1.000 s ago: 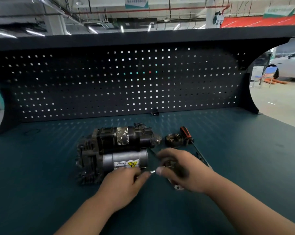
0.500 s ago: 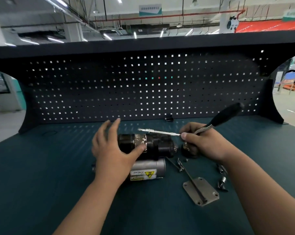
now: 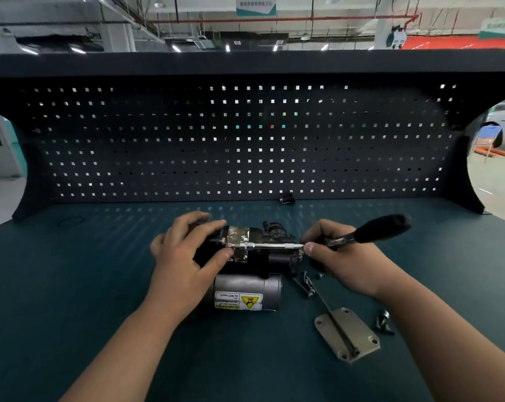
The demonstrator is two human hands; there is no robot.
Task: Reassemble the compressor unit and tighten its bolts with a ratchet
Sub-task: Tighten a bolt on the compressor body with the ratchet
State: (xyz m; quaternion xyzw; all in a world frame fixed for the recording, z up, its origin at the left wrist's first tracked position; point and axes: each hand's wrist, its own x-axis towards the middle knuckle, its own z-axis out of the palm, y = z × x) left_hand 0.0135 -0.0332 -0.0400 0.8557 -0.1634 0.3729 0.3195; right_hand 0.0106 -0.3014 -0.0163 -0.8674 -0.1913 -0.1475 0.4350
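The compressor unit (image 3: 254, 282), black on top with a grey cylinder carrying a yellow warning label, lies mid-bench. My left hand (image 3: 187, 250) grips its left end, fingers curled over the black body. My right hand (image 3: 338, 256) holds the ratchet (image 3: 373, 233) by its head end, black handle sticking up to the right. The ratchet's silver extension bar (image 3: 274, 245) lies horizontally across the top of the unit, its tip near my left thumb.
A flat grey cover plate (image 3: 358, 329) with a thin rod across it lies to the right front. Loose bolts (image 3: 307, 285) and a small black fitting (image 3: 383, 322) sit near it. A small black part (image 3: 287, 198) rests by the pegboard (image 3: 245, 140).
My right hand lifted the ratchet from the bench and laid its extension across the unit. My left hand moved from the grey cylinder onto the unit's left end and closed on it.
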